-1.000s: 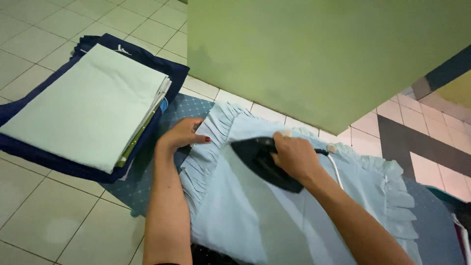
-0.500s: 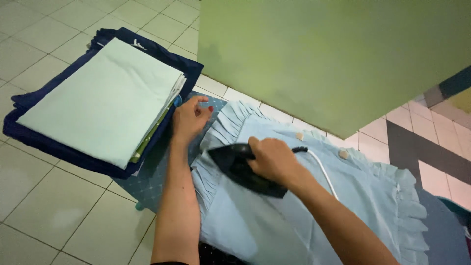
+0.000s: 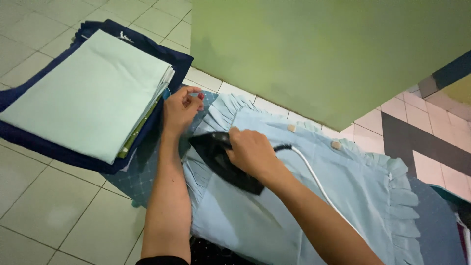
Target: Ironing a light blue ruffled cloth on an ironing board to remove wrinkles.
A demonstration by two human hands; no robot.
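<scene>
Right hand [image 3: 252, 153] is gripping the black iron [image 3: 221, 159], pressing it on the blue ruffled cloth [image 3: 353, 191]. Left hand [image 3: 181, 109] is half-curled, pinching the ruffle edge [image 3: 216, 110].

The iron [image 3: 221, 159] is black, and its cord [image 3: 319, 184] is white. The cloth [image 3: 314, 196] under it is light blue, with two small tan buttons [image 3: 336, 145] on it. The mat [image 3: 132, 172] below is darker blue with a grid of tiny white dots. The pile [image 3: 83, 93] of folded cloth is pale mint green on top, with a yellow-green edge showing at its side. It lies on a dark navy cloth [image 3: 59, 149]. The wall [image 3: 319, 54] is green. The floor [image 3: 44, 211] has pale grey-white tiles, with some dark grey ones at the right.
</scene>
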